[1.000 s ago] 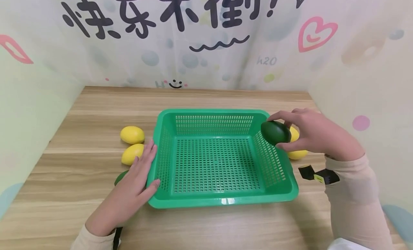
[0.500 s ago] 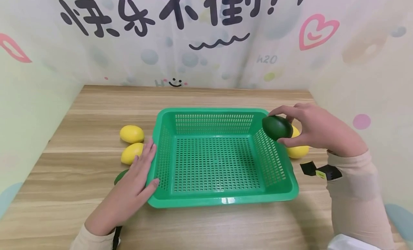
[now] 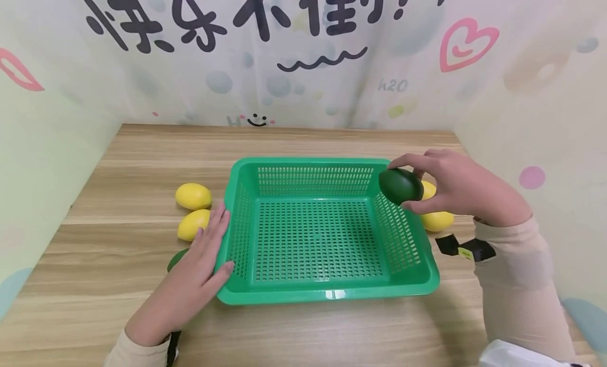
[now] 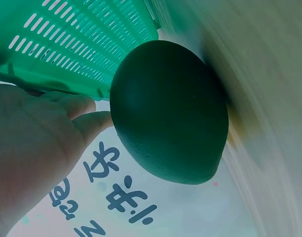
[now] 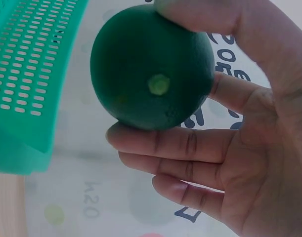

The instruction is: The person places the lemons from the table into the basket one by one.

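My right hand (image 3: 455, 190) pinches a dark green avocado (image 3: 400, 186) between thumb and fingers, just above the right side of a green plastic basket (image 3: 332, 295). In the right wrist view the avocado (image 5: 141, 89) shows a pale stem spot. My left hand (image 3: 196, 277) rests along the basket's left rim with its fingers fairly straight. Beside that hand lies another dark green avocado (image 3: 176, 259), mostly hidden in the head view; it looms large in the left wrist view as an egg-shaped avocado (image 4: 170, 113). No fruit lies in the basket.
Two yellow lemons stand left of the basket: a far lemon (image 3: 193, 196) and a nearer lemon (image 3: 193, 225). To its right, partly behind my right hand, are another two, one nearer lemon (image 3: 438, 221) among them. A printed wall cloth (image 3: 189, 88) closes the wooden table's (image 3: 142, 161) back.
My right hand and the avocado in it have risen slightly, shifting a little right and then back left over the basket's edge. My left hand stays on the rim.
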{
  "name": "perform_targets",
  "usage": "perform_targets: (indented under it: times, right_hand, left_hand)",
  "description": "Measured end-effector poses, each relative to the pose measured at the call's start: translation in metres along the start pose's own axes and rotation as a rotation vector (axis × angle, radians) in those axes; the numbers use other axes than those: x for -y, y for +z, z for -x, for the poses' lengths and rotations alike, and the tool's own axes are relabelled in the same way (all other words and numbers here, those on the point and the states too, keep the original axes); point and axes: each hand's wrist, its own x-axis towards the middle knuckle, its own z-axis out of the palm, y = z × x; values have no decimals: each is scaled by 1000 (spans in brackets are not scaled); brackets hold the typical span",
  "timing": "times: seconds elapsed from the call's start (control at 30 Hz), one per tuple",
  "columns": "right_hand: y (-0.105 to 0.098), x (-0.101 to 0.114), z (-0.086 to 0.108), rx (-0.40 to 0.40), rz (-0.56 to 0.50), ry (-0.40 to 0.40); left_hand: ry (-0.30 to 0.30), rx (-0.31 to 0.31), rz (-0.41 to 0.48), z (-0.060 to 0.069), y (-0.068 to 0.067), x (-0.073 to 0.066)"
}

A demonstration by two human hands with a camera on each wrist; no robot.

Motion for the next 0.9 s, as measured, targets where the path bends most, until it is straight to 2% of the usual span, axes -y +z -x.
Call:
perform_targets:
  times: [0.33, 0.9]
  right_hand:
    - [2, 3, -8, -32, 19, -38]
    - [1, 10, -18, -20, -1, -9]
  left_hand:
    - [6, -8, 8, 0, 1, 1]
    - [6, -12, 23, 2, 1, 4]
